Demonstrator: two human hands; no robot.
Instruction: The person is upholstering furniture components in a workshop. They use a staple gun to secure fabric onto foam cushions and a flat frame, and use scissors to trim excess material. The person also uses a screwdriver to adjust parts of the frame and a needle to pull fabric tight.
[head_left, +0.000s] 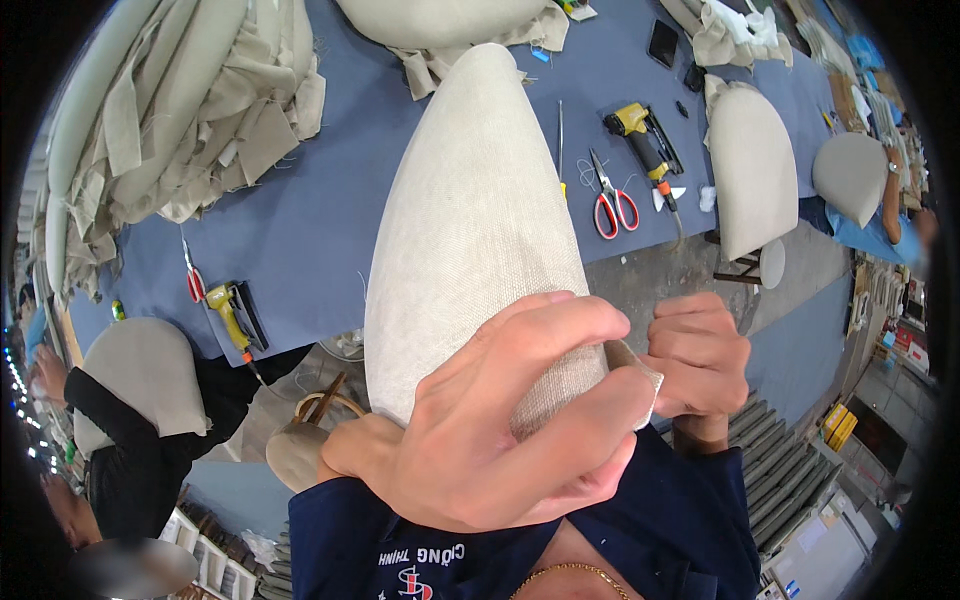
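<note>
A beige fabric-covered padded panel (470, 190), rounded at its far end, stands tilted in front of my chest and leans over the blue table. My left hand (500, 420) lies across its near right side, fingers curled over the edge of the fabric cover (622, 360). Just to the right, my right hand (700, 355) is closed in a fist against the same loose fabric edge, which seems pinched in its fingers. The fingertips of both hands are partly hidden.
On the blue table (340, 220) lie red-handled scissors (615, 205), a yellow staple gun (640, 135) and a thin screwdriver-like tool (561, 150). Another staple gun (235, 315) rests left. Fabric-draped panels (200, 110) are heaped far left. A black-sleeved co-worker holds a panel (145, 375).
</note>
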